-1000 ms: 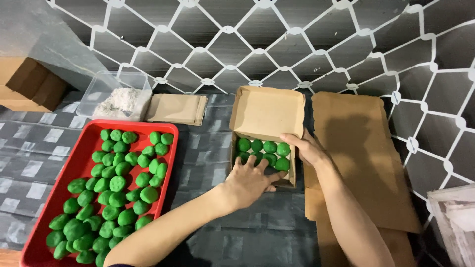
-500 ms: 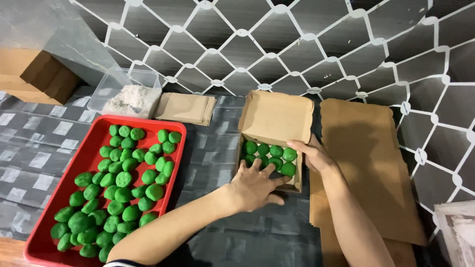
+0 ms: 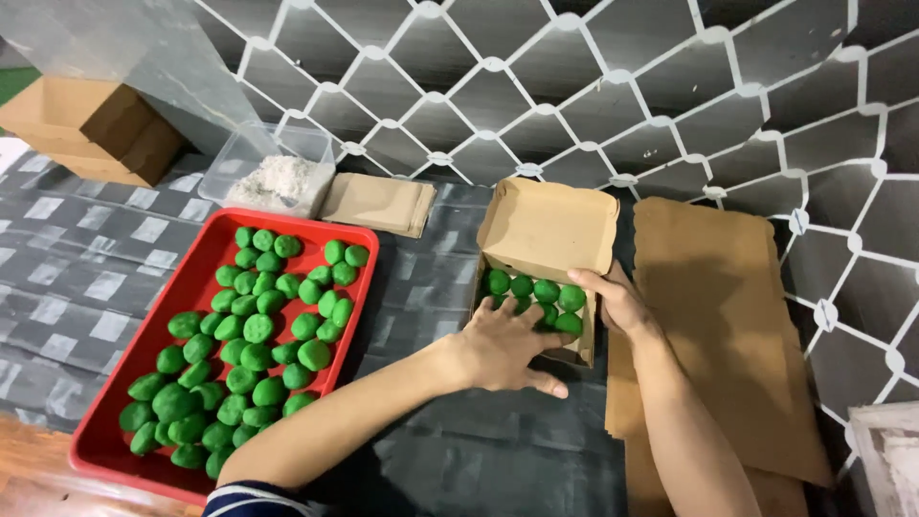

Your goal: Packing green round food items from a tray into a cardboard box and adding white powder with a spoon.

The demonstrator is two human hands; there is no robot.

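While your left hand (image 3: pixel 503 349) lies with fingers spread flat on the green balls (image 3: pixel 532 297) beneath them, clamp the right hand (image 3: pixel 617 302) on the cardboard box (image 3: pixel 550 239) wall and press lightly.

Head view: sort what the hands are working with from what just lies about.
In use:
- open brown cardboard box, steadied by right hand
- round green balls inside it, under left hand
- red plastic tray of green balls

Lying about:
- clear plastic tub of white powder
- flat cardboard sheets
- folded cardboard
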